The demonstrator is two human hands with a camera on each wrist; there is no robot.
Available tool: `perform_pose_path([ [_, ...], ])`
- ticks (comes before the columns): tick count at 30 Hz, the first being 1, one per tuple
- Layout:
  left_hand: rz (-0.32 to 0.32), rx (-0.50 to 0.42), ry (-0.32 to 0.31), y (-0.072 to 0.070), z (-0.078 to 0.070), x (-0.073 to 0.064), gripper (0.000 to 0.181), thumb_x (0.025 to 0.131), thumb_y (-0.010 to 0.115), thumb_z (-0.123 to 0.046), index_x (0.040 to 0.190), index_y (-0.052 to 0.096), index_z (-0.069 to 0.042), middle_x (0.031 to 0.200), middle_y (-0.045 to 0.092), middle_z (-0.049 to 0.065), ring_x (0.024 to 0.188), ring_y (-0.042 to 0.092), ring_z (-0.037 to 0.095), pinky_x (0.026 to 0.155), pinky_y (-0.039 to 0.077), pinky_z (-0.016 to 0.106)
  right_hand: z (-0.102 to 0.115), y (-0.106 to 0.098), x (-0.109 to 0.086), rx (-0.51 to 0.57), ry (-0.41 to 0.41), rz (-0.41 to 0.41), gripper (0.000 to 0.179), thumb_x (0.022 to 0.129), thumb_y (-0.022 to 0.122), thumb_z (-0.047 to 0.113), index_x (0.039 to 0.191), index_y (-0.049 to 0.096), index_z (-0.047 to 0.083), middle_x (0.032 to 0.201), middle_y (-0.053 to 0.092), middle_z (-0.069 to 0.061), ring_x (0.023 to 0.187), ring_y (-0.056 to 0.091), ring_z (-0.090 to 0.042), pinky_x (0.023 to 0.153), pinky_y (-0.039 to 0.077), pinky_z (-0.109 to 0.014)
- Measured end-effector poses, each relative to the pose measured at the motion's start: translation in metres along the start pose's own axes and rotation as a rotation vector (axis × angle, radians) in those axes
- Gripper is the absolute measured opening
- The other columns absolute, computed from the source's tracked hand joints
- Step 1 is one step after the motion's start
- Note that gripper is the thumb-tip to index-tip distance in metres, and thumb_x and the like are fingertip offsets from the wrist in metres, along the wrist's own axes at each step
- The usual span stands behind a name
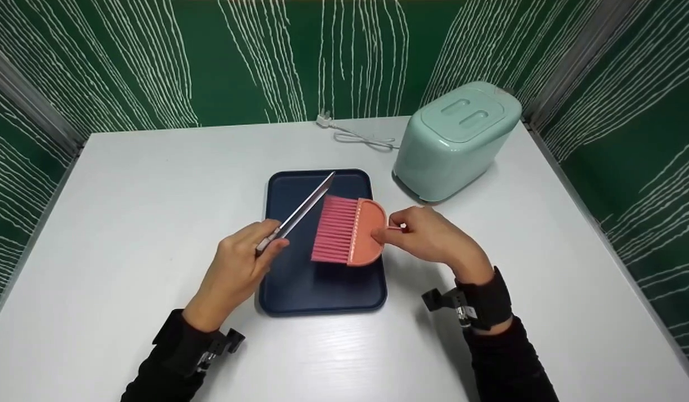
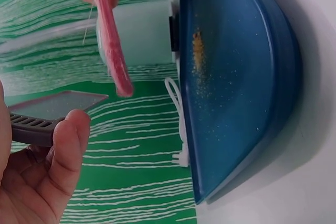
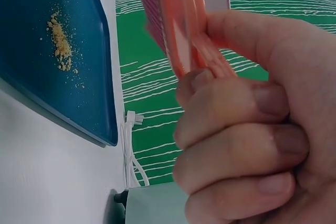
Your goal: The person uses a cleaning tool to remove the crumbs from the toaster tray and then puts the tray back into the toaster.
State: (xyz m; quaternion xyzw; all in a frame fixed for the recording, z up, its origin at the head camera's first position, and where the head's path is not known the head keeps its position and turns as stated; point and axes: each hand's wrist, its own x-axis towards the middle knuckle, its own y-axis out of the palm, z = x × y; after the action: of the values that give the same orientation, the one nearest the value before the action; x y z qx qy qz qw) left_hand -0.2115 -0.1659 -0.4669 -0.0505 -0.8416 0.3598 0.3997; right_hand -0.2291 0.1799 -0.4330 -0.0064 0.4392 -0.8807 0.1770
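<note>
My left hand [image 1: 235,262] grips a flat tool [image 1: 306,209] with a grey blade and a ridged dark handle; its exact kind is unclear. The blade slants up and away over the tray. My right hand [image 1: 434,237] pinches a coral brush [image 1: 369,237] by its rounded back, thumb on top. Pink bristles [image 1: 334,229] point left, close beside the blade. Both tools hang above a dark blue tray [image 1: 322,298]. On the tray lie yellowish crumbs [image 3: 61,43], which the brush hides in the head view. Fine specks surround the crumbs in the left wrist view.
A mint-green toaster [image 1: 456,151] stands behind and right of the tray. Its white cord and plug [image 1: 324,120] lie by the table's back edge. Green panels with white streaks [image 1: 244,56] border the white table [image 1: 154,184] at the back and sides.
</note>
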Motion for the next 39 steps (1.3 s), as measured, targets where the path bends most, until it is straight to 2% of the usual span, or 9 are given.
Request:
perform_pose_path([
  [5,-0.001,0.005,-0.027,0.0,0.001,0.0,0.067,0.109,0.04,-0.06,0.114,0.073,-0.001,0.09,0.072,0.01,0.079,0.068,0.019,0.073,0.065,0.04,0.003,-0.003,-0.004,0.021,-0.006,-0.017,0.045,0.101,0.069,0.05,0.072,0.055,0.018,0.063,0.039,0.01,0.062,0.04,-0.012,0.058,0.031,-0.028],
  [7,0.001,-0.002,-0.036,0.0,0.002,-0.001,0.067,0.109,0.04,-0.06,0.115,0.073,-0.001,0.09,0.071,0.01,0.077,0.067,0.018,0.072,0.065,0.039,0.005,-0.003,-0.004,0.035,-0.029,-0.031,0.044,0.101,0.069,0.049,0.073,0.056,0.018,0.062,0.038,0.01,0.06,0.038,-0.011,0.058,0.031,-0.028],
  [12,0.011,-0.03,-0.05,0.0,0.003,-0.001,0.062,0.109,0.041,-0.058,0.115,0.071,-0.003,0.084,0.067,0.007,0.065,0.062,0.01,0.062,0.059,0.029,0.008,-0.003,-0.002,0.063,-0.082,-0.07,0.041,0.103,0.07,0.044,0.074,0.056,0.018,0.061,0.034,0.012,0.056,0.034,-0.008,0.056,0.028,-0.025],
  [18,0.028,-0.091,-0.104,-0.001,0.004,-0.004,0.065,0.109,0.044,-0.057,0.12,0.072,0.0,0.093,0.072,0.012,0.055,0.065,0.007,0.055,0.056,0.017,0.006,-0.005,-0.002,0.111,-0.052,-0.115,0.037,0.105,0.069,0.045,0.08,0.065,0.018,0.063,0.031,0.011,0.054,0.031,-0.008,0.053,0.025,-0.025],
  [22,0.028,-0.11,-0.122,-0.001,0.003,-0.004,0.064,0.109,0.045,-0.057,0.122,0.072,0.0,0.097,0.073,0.013,0.053,0.066,0.007,0.054,0.055,0.015,0.005,-0.005,0.0,0.158,-0.037,-0.103,0.039,0.106,0.066,0.049,0.083,0.068,0.017,0.062,0.033,0.01,0.054,0.032,-0.009,0.053,0.026,-0.025],
  [28,0.028,-0.105,-0.098,-0.002,0.0,-0.003,0.067,0.108,0.043,-0.059,0.12,0.072,0.0,0.096,0.072,0.012,0.053,0.064,0.006,0.052,0.054,0.015,0.0,-0.005,0.001,0.257,-0.022,-0.091,0.039,0.108,0.062,0.045,0.083,0.066,0.015,0.059,0.034,0.009,0.053,0.031,-0.009,0.053,0.023,-0.024],
  [34,0.022,-0.103,-0.085,-0.002,-0.001,-0.003,0.068,0.108,0.045,-0.058,0.122,0.073,0.002,0.101,0.074,0.014,0.055,0.066,0.007,0.053,0.055,0.015,-0.004,-0.005,0.004,0.339,-0.02,-0.028,0.039,0.109,0.06,0.043,0.086,0.067,0.012,0.057,0.03,0.009,0.052,0.026,-0.008,0.054,0.019,-0.025],
  [39,0.025,-0.094,-0.075,-0.003,-0.002,-0.002,0.066,0.108,0.045,-0.058,0.121,0.072,0.0,0.099,0.074,0.012,0.057,0.065,0.006,0.054,0.055,0.015,-0.008,-0.004,0.006,0.382,-0.005,0.015,0.042,0.111,0.057,0.041,0.082,0.061,0.012,0.057,0.027,0.009,0.053,0.024,-0.01,0.056,0.019,-0.026],
])
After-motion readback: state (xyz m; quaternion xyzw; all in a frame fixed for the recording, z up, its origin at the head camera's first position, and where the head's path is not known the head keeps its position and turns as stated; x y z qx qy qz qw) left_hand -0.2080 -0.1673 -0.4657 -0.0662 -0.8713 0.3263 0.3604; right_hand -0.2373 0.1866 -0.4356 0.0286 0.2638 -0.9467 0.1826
